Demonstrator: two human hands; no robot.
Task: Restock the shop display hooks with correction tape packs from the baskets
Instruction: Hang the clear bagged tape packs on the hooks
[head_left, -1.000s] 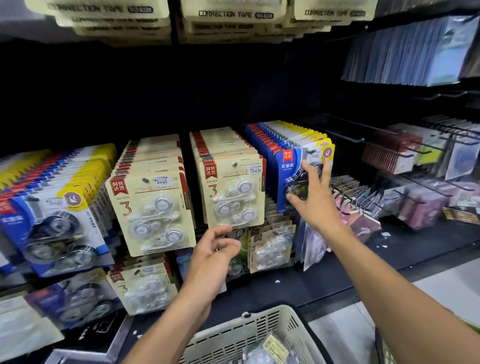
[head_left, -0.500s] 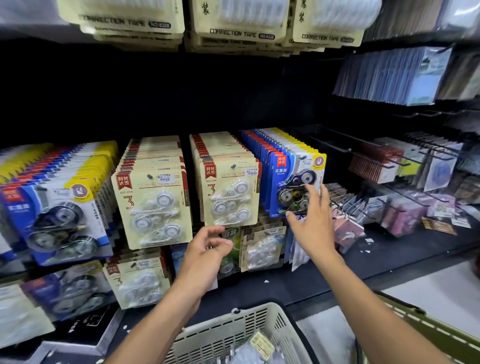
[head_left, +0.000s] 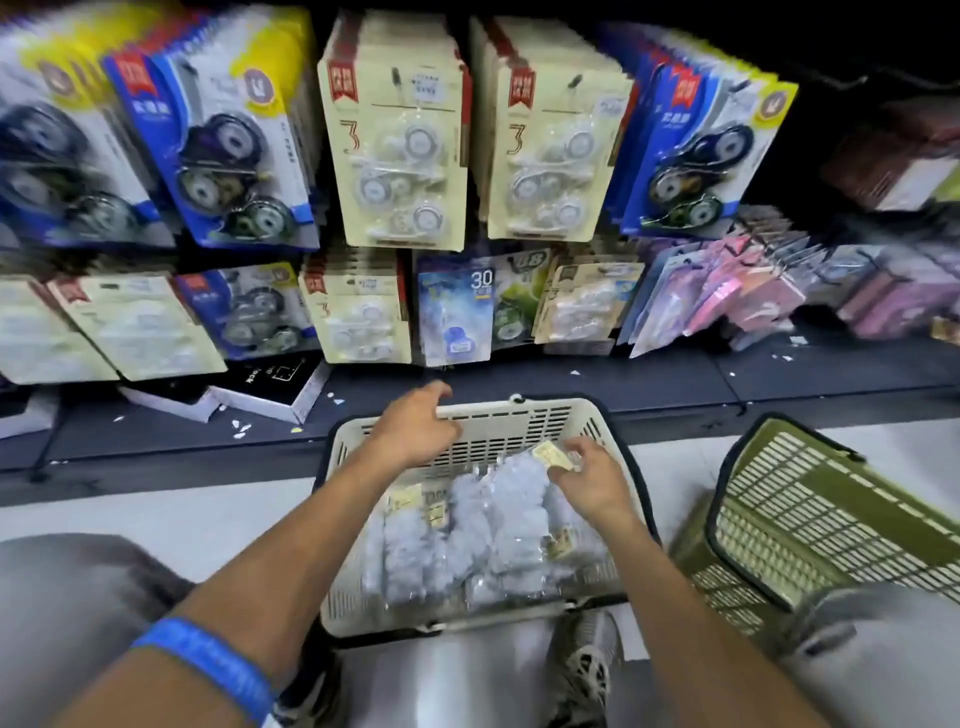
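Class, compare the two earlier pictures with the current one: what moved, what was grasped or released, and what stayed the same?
Both hands dropped from the display to the white basket. The right hand left the blue pack on its hook and now pinches a bagged pack in the basket; the left hand rests at the rim. The view tilted down. The hanging packs stayed.

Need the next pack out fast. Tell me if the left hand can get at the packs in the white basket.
Probably yes. The left hand rests on the white basket rim, directly above the packs. The basket is open-topped; only the right hand, pinching one pack, shares the space.
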